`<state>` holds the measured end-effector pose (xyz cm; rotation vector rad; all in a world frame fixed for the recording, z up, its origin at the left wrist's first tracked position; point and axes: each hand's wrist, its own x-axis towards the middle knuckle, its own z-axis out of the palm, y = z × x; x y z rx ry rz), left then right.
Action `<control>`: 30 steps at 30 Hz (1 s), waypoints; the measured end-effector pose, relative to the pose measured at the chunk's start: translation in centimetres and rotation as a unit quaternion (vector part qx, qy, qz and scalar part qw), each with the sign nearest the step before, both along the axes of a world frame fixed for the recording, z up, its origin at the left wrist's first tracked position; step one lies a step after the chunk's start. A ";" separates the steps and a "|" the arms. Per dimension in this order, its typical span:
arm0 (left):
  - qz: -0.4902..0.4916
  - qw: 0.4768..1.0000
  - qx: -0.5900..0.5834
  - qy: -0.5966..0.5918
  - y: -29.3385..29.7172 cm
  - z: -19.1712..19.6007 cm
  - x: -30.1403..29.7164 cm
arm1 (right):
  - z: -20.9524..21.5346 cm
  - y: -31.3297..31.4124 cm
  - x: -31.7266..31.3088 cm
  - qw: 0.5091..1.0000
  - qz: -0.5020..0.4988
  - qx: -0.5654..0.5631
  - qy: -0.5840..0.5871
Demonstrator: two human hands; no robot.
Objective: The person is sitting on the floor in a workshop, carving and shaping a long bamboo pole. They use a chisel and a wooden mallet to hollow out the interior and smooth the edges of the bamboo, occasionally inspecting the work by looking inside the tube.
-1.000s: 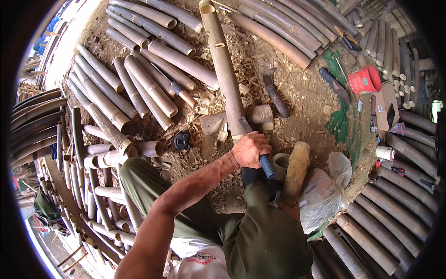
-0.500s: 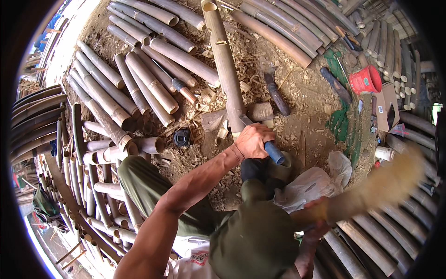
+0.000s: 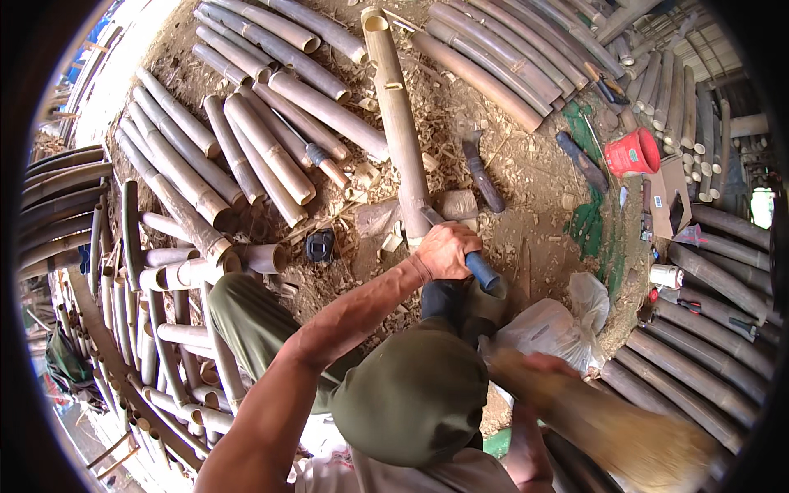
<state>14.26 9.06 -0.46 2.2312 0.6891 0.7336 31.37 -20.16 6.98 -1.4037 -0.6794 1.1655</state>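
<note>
My left hand (image 3: pixel 446 251) is closed around a chisel (image 3: pixel 485 272) with a blue handle. Its metal blade rests against the lower end of a bamboo tube (image 3: pixel 401 135). That tube points away from me and has openings cut near its far end. At the lower right, my right hand (image 3: pixel 538 380) grips a thick wooden club (image 3: pixel 625 423), smeared by motion, its broad pale end swung out to the right. The club partly hides the fingers. The club is apart from the chisel handle.
Bamboo tubes (image 3: pixel 271 148) lie in rows left, far and right. A knife (image 3: pixel 483 172), a sheath (image 3: pixel 582 160), a black tape measure (image 3: pixel 320 245) and a tool with an orange handle (image 3: pixel 331 170) lie among shavings. A red bucket (image 3: pixel 631 153) and plastic bag (image 3: pixel 551 324) are to the right.
The club's broad end has swung down toward the lower right, my right hand moving with it. My left hand and the chisel stay nearly in place. My right knee has shifted left.
</note>
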 end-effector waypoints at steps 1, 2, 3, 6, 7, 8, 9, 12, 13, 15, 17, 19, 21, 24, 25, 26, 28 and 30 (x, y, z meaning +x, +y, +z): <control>0.010 1.000 0.014 -0.014 -0.2 -0.1 0.3 | -1.4 0.2 0.1 0.987 0.053 -0.043 -0.146; 0.023 0.999 0.033 -0.025 -0.1 -0.1 0.2 | -2.8 0.7 0.0 0.942 0.111 -0.087 -0.306; 0.036 0.997 0.050 -0.036 -0.3 -0.3 -0.2 | -4.1 1.6 -0.4 0.876 0.162 -0.114 -0.440; 0.034 0.996 0.044 -0.073 -0.7 -0.1 -1.3 | 3.0 4.8 -0.5 0.982 0.054 -0.111 -0.145; 0.049 0.994 0.065 -0.077 -0.2 0.0 -1.5 | 3.5 4.7 0.3 0.991 0.036 -0.069 -0.110; -0.014 0.998 0.017 -0.059 -1.3 1.3 -1.6 | 4.2 4.4 0.6 0.997 0.011 -0.028 -0.071; -0.032 0.993 0.055 -0.098 -1.6 2.5 -1.2 | 4.9 4.3 0.9 0.999 -0.014 0.012 -0.031; -0.033 0.996 0.025 -0.073 -2.8 2.3 -1.8 | 6.8 6.0 2.1 0.990 -0.002 -0.008 -0.139; -0.026 0.997 0.022 -0.063 -2.4 1.9 -2.3 | 7.4 6.0 1.8 0.988 -0.039 -0.021 -0.145; -0.009 0.998 0.022 -0.057 -1.6 1.2 -2.7 | 8.1 5.9 1.0 0.980 -0.114 -0.047 -0.155; 0.012 0.998 0.021 -0.064 -0.9 1.2 -2.6 | 7.9 6.0 0.8 0.983 -0.100 -0.041 -0.147; 0.008 0.997 0.016 -0.069 -0.9 1.1 -2.5 | 8.2 5.6 1.6 0.991 -0.064 -0.025 -0.111; 0.020 0.997 0.011 -0.071 -1.0 1.0 -2.8 | 8.8 5.6 1.0 0.993 -0.053 -0.001 -0.102; 0.030 0.996 0.007 -0.082 -0.7 1.0 -3.0 | 9.3 5.1 2.3 0.984 -0.002 0.049 -0.172; 0.027 0.996 0.002 -0.082 -0.5 1.1 -2.8 | 10.0 5.8 1.4 0.981 -0.022 0.084 -0.173; 0.036 0.995 -0.006 -0.090 -0.3 1.2 -2.7 | 10.6 6.5 0.3 0.977 -0.040 0.118 -0.175; 0.054 0.993 -0.025 -0.105 0.1 1.5 -2.4 | 12.1 7.7 -1.7 0.969 -0.044 0.165 -0.177; 0.086 0.992 -0.041 -0.079 0.5 1.2 -2.0 | 10.5 8.1 -2.0 0.971 0.012 0.102 -0.218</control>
